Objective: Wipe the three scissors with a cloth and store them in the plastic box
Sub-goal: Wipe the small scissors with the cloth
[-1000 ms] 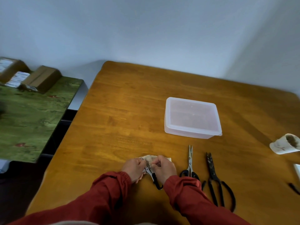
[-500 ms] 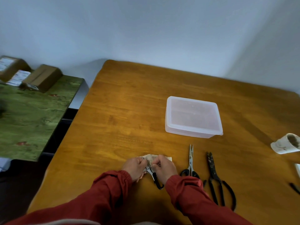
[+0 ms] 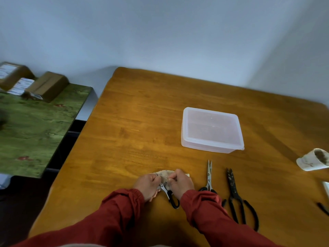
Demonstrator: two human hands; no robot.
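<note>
the wooden surface (image 3: 142, 122) filled most of the view, with a green table (image 3: 35, 125) beside its left edge carrying two cardboard boxes (image 3: 48, 86) at the far end. the plastic box (image 3: 211, 130) sat right of the middle of the surface, its translucent lid on. both hands were at the near edge, close together, red sleeves reaching to the wrists. the left hand (image 3: 147, 184) and the right hand (image 3: 181, 182) each had fingers curled tight on a pale cloth (image 3: 164, 174) bunched between them. the cloth covered the blades of the small scissors (image 3: 170, 196), whose black handle loop stuck out toward the person between the wrists. which hand gripped the metal itself could not be told. just right of the right hand lay the black scissors (image 3: 233, 188), the longest pair, tips pointing at the box. the silver scissors (image 3: 209, 177) lay between that pair and the right hand, also shut and pointing away. a stained white cup (image 3: 313, 162) lay on its side near the right edge.
</note>
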